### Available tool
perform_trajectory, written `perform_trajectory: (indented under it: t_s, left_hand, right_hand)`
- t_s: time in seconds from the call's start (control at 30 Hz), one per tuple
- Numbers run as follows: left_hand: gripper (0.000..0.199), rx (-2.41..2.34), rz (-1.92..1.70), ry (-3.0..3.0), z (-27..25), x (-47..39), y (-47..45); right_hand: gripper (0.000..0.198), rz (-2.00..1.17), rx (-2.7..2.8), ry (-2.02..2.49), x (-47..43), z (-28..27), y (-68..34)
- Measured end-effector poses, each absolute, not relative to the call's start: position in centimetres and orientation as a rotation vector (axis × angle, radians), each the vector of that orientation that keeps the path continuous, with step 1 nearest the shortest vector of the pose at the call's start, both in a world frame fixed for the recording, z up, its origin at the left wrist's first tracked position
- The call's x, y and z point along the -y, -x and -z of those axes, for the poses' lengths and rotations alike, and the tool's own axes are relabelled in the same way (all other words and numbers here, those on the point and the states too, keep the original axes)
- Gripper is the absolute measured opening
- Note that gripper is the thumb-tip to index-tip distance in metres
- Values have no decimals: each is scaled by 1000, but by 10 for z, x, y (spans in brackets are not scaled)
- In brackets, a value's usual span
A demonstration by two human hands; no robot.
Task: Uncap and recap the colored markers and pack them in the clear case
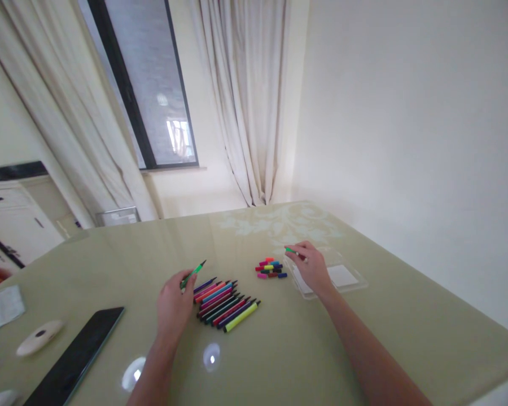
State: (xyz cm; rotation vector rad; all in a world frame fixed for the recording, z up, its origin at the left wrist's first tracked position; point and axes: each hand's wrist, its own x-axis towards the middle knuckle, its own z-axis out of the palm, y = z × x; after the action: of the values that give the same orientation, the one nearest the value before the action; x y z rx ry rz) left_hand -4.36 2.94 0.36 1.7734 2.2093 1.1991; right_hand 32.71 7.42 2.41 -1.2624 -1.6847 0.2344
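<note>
My left hand (178, 299) is closed on a green marker (195, 272), its dark bare tip pointing up and to the right. Between the fingers of my right hand (309, 265) is a small green cap (289, 250). Beside the left hand, several uncapped markers (226, 304) of many colours lie in a slanting row, dark tips toward the upper right. A small cluster of coloured caps (271, 268) sits just left of my right hand. Under that hand and wrist is a clear plastic case (362, 280) with a white sheet (342, 276) in it.
At the left of the glossy table (279, 361) lie a black tablet-like slab (76, 355), a white oval object (39, 337) and a pale paper or cloth (2, 309). Curtains (245, 101) and a window (152, 84) stand behind; a white wall (415, 141) runs along the right side.
</note>
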Motion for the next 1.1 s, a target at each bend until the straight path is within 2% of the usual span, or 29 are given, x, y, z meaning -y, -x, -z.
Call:
perform_trajectory:
  t_s: [0.2, 0.33, 0.53, 0.63, 0.83, 0.97, 1.1]
  left_hand:
    - [35, -2450, -780, -1653, 8, -34, 49]
    - [36, -2475, -749, -1665, 8, -33, 41]
    - [44, -2495, -744, -1811, -4, -26, 14]
    - [52, -2477, -774, -2035, -4, -14, -20]
    - [90, -2092, -784, -2442, 29, 18, -86]
    - [95, -2108, -770, -2454, 42, 22, -91]
    - [97, -2275, -728, -2405, 39, 10, -75]
  right_hand:
    - [32, -185, 1829, 1282, -72, -5, -306]
    - [35, -154, 1881, 1376, -78, -8, -300]
    - [28, -136, 2093, 1680, -116, -31, -288]
    - [25, -174, 2177, 1670, -135, -34, -275]
    - [22, -251, 2275, 1695, -151, -30, -250]
    - [22, -202, 2234, 1670, -135, -32, -255]
    - [26, 24, 2027, 1637, -98, -26, -295]
